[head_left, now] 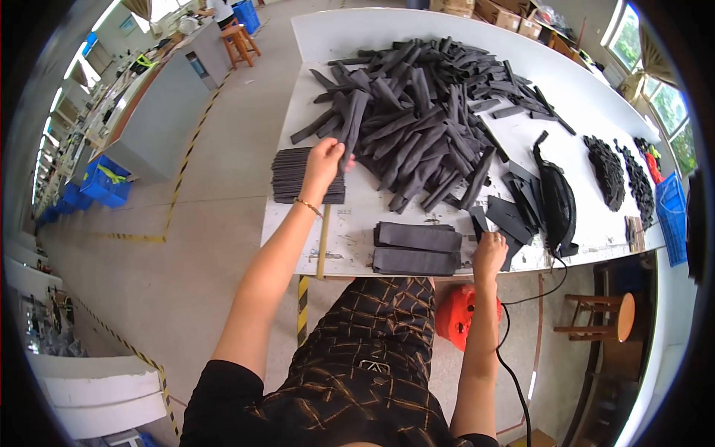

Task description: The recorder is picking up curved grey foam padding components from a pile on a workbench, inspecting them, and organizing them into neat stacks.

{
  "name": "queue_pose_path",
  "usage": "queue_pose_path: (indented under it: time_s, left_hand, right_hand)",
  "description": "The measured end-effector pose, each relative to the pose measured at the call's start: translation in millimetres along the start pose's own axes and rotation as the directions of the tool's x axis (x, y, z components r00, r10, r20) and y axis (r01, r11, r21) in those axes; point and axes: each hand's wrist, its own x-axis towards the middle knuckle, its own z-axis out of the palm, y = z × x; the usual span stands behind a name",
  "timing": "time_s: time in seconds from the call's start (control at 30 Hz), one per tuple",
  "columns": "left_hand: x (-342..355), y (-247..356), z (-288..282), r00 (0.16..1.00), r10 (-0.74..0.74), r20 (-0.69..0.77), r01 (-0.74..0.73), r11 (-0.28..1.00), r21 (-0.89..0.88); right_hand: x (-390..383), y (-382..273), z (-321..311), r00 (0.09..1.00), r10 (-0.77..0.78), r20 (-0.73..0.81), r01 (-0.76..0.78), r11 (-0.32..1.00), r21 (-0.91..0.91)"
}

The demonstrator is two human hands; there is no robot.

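Note:
My left hand (325, 165) is closed on a dark grey fabric tube (354, 123), held up at the left side of a big heap of similar tubes (417, 134). Just beside that hand lies a neat stack of folded dark strips (290, 175). At the front edge, the fingers of my right hand (489, 255) pinch a narrow dark flat piece (479, 222). Loose flat dark pieces (510, 218) lie around and behind it. Two low stacks of flat dark strips (417, 249) sit between my hands.
A long black bag-like object (557, 197) lies to the right, near a black cord (536, 296) hanging off the table. Bundled dark bits (605, 171) are farther right. A raised white panel (320, 37) borders the back. Below are an orange-red container (454, 316) and a wooden stool (622, 319).

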Motion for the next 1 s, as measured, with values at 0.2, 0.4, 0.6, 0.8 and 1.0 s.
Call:
queue_pose_path:
  time_s: [0.2, 0.4, 0.6, 0.8, 1.0]
  left_hand:
    - [-63, 18, 21, 0.983, -0.179, 0.052, 0.186, 0.934, -0.305]
    - [-113, 36, 59, 0.949, -0.246, 0.195, 0.314, 0.757, -0.572]
    - [-151, 31, 63, 0.982, 0.099, 0.158, -0.114, 0.989, 0.093]
    - [-160, 37, 61, 0.742, 0.592, 0.315, -0.669, 0.618, 0.413]
    - [-190, 31, 48, 0.872, -0.414, 0.262, 0.485, 0.809, -0.333]
  right_hand:
    - [16, -21, -53, 0.946, 0.15, -0.288, 0.009, 0.875, 0.484]
    - [8, -90, -131, 0.993, 0.086, 0.084, -0.116, 0.521, 0.845]
    - [-4, -130, -163, 0.966, 0.045, 0.256, -0.26, 0.145, 0.955]
    - [-6, -155, -171, 0.971, -0.077, 0.227, -0.222, 0.068, 0.973]
    - [-13, -158, -178, 0.89, -0.401, -0.217, 0.422, 0.541, 0.728]
